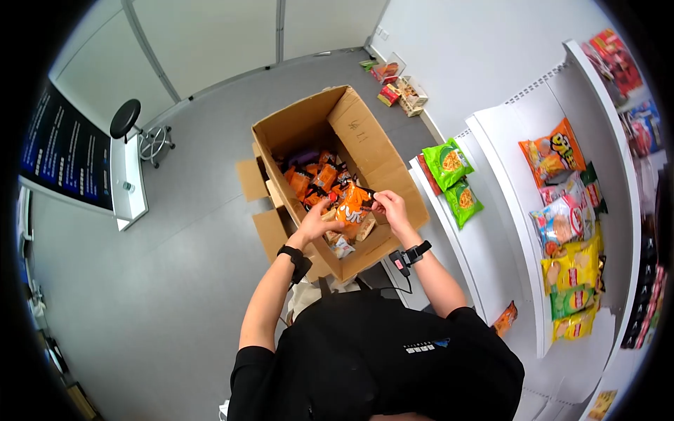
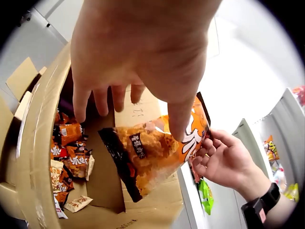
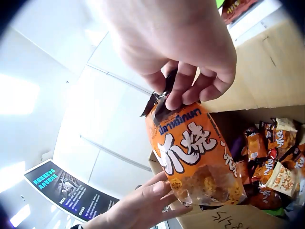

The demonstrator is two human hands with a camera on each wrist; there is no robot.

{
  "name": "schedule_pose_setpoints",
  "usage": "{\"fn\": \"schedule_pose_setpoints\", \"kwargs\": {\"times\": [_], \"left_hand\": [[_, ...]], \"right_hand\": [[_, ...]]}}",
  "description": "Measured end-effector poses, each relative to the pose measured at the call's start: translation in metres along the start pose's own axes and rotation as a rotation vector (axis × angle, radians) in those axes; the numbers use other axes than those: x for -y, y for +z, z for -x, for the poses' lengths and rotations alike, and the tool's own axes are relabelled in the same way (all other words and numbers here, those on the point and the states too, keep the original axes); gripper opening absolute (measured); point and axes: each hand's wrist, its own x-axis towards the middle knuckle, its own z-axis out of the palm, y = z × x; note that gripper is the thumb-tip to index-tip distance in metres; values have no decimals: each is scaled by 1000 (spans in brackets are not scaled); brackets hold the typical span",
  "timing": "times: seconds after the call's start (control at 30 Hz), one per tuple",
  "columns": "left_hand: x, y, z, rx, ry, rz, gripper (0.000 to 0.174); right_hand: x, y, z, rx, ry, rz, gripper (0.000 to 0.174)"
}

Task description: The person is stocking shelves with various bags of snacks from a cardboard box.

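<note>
An orange snack bag (image 1: pixel 353 208) with black ends and large white lettering hangs over the open cardboard box (image 1: pixel 372 144). My right hand (image 1: pixel 393 209) pinches its black top edge between thumb and fingers, as the right wrist view shows. Beside the bag's other side, my left hand (image 1: pixel 312 224) has its fingers spread and fairly straight. In the left wrist view the left thumb overlaps the front of the bag (image 2: pixel 157 145). Inside the box lie several more orange and black snack bags (image 3: pixel 264 164) and a few cream-coloured packets (image 2: pixel 78 203).
White shelves (image 1: pixel 505 161) on the right hold green bags (image 1: pixel 447 165) and yellow bags (image 1: pixel 572 266). Small boxes (image 1: pixel 411 95) sit on the floor by the wall. At the left stands a black stool (image 1: pixel 126 118). Box flaps (image 1: pixel 270 235) stick out leftward.
</note>
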Motion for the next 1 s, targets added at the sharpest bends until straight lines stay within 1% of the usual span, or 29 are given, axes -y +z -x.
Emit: {"fn": "schedule_pose_setpoints", "kwargs": {"times": [0.03, 0.13, 0.17, 0.27, 0.37, 0.47, 0.5, 0.6, 0.67, 0.7, 0.77, 0.83, 0.93, 0.97, 1.0], "left_hand": [[-2, 4, 5, 28, 14, 8, 89], [-23, 6, 23, 226, 29, 92, 76], [-32, 7, 31, 209, 27, 9, 62], [-23, 16, 39, 221, 54, 128, 54], [-19, 24, 46, 206, 142, 157, 51], [-16, 34, 52, 236, 85, 248, 49], [-17, 38, 54, 229, 95, 283, 48], [-22, 42, 58, 228, 120, 188, 48], [-27, 50, 59, 258, 130, 234, 48], [-32, 54, 60, 276, 137, 256, 48], [-42, 59, 59, 304, 101, 185, 49], [-51, 69, 58, 350, 100, 112, 50], [-64, 95, 54, 452, 84, 136, 54], [-67, 104, 53, 498, -11, 103, 56], [-73, 115, 53, 535, -5, 120, 54]], "right_hand": [[5, 1, 6, 2, -5, -39, 14], [17, 9, 24, -11, -29, -140, 13], [20, 11, 30, -18, -38, -170, 13], [31, 18, 49, -66, -114, -88, 13], [31, 25, 64, -160, -142, -101, 12], [25, 24, 73, -263, -141, -102, 12], [22, 22, 75, -294, -137, -117, 12], [14, 16, 84, -378, -111, -180, 13], [13, 9, 89, -419, -88, -246, 13], [10, 4, 89, -432, -93, -267, 13], [3, -10, 90, -466, -104, -310, 13], [7, -26, 103, -463, -115, -303, 14], [14, -56, 130, -490, -131, -312, 16], [14, -67, 141, -505, -134, -317, 16], [11, -80, 150, -532, -132, -333, 16]]}}
